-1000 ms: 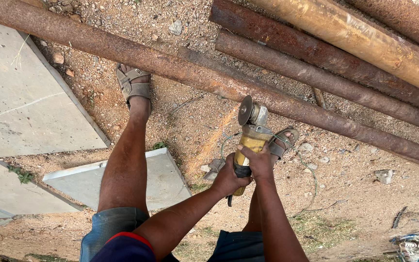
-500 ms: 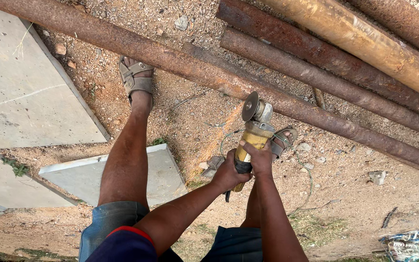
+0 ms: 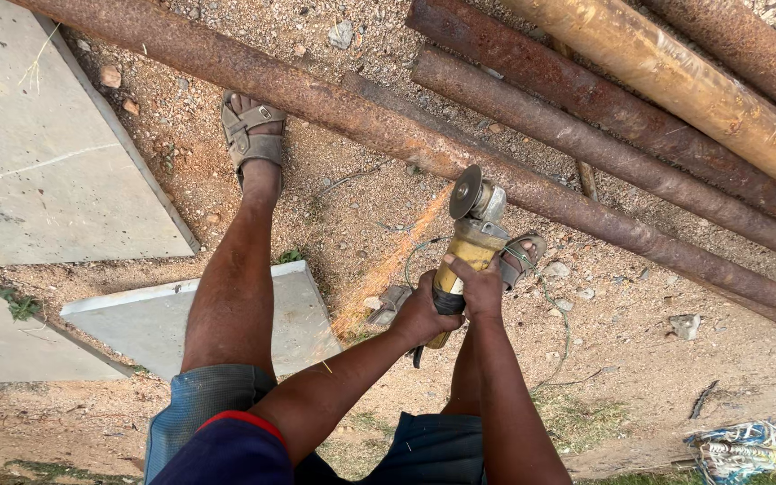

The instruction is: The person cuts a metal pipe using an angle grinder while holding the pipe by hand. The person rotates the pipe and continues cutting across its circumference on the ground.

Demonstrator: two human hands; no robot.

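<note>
Hands (image 3: pixel 455 301) gripping yellow grinder (image 3: pixel 469 238), disc on rusty pipe (image 3: pixel 334 103)

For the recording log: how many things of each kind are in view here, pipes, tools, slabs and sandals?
Rusty pipes: 5
Angle grinder, held by left hand and right hand: 1
Concrete slabs: 3
Sandals: 2
Total: 11

Sunlit gravelly dirt ground (image 3: pixel 361 216), pale concrete slabs (image 3: pixel 38 171), sparse grass tufts (image 3: pixel 577 422).
</note>
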